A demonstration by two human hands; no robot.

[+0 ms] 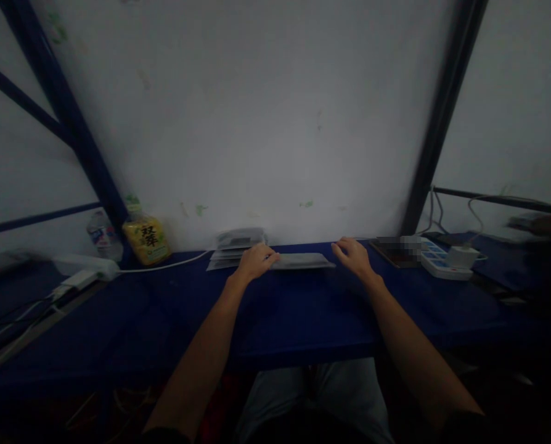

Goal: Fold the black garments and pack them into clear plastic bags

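A flat, pale, paper-like piece point(303, 261) lies on the blue table in front of me; dim light and blur hide whether it is a folded sheet or a thin packet. My left hand point(256, 261) is closed at its left end, thumb pointing right along it. Just past the other end, my right hand point(354, 256) hovers with loosely curled fingers, a small gap from the piece and nothing visible in it. Left of my left hand sits a fanned stack of similar pale pieces point(232, 250), partly covered by that hand.
On the left stand a yellow bag point(146, 239) and a clear bottle point(104, 237), near a white power strip point(85, 266) with cables. To the right are a dark flat device point(393, 253) and a white-and-blue socket block point(442, 262). A wall rises behind the blue table point(164, 327); another person's hand point(550, 223) is blurred at far right.
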